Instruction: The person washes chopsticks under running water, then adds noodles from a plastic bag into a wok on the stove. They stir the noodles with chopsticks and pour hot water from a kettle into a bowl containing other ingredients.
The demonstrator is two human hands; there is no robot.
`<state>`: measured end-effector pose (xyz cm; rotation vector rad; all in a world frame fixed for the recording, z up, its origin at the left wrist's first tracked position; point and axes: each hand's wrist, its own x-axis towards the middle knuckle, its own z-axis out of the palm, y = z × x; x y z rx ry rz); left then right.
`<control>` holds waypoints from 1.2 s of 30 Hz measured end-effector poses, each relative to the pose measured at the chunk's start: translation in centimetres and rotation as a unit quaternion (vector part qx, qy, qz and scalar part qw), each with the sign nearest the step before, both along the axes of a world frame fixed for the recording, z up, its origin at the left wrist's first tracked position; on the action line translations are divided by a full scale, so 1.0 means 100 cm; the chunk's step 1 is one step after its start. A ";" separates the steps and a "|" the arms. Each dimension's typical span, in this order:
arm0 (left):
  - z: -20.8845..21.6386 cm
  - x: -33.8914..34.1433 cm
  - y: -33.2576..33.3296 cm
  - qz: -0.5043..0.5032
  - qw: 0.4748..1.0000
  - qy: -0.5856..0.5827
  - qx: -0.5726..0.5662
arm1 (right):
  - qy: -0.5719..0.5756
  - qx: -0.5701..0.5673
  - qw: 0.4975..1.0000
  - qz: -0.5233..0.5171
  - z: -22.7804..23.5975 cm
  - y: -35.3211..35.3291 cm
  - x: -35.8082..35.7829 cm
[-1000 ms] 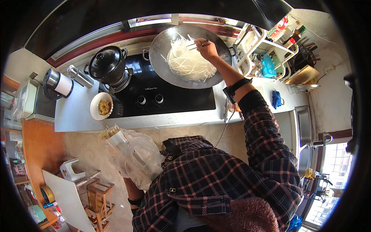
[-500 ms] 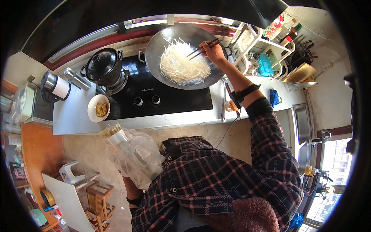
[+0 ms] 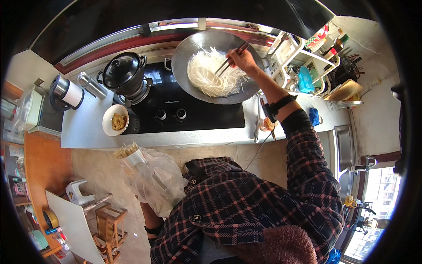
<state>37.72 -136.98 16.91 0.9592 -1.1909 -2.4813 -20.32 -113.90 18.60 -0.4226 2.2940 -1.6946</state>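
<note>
My right hand [image 3: 242,60] is closed round a pair of dark chopsticks [image 3: 225,67], whose tips are in the pale noodles [image 3: 210,78]. The noodles lie in a large grey wok [image 3: 180,66] on the right side of the black stove. Close to my body, my left hand supports a clear plastic bag [image 3: 163,187] of dry noodles. A white-wrapped bundle of the dry noodles [image 3: 125,151] sticks out of its mouth. The bag hides the left fingers; only the forearm [image 3: 150,216] and wrist strap show below it.
A lidded black pot [image 3: 121,72] sits on the left burner. Beside the stove stand a bowl of yellowish food [image 3: 118,121], a steel kettle [image 3: 66,93] and a steel flask [image 3: 91,86]. To the right are a white rack [image 3: 303,57], a blue cloth [image 3: 314,116] and the sink [image 3: 344,147].
The chopsticks have dipped lower into the noodles and shifted the mass, which now spreads further right. My view has moved slightly; the bag stays at my left.
</note>
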 end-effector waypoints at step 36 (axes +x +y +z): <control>-0.024 0.007 -0.008 -0.010 0.999 0.025 0.025 | 0.172 0.235 0.949 -0.123 -0.044 0.023 -0.008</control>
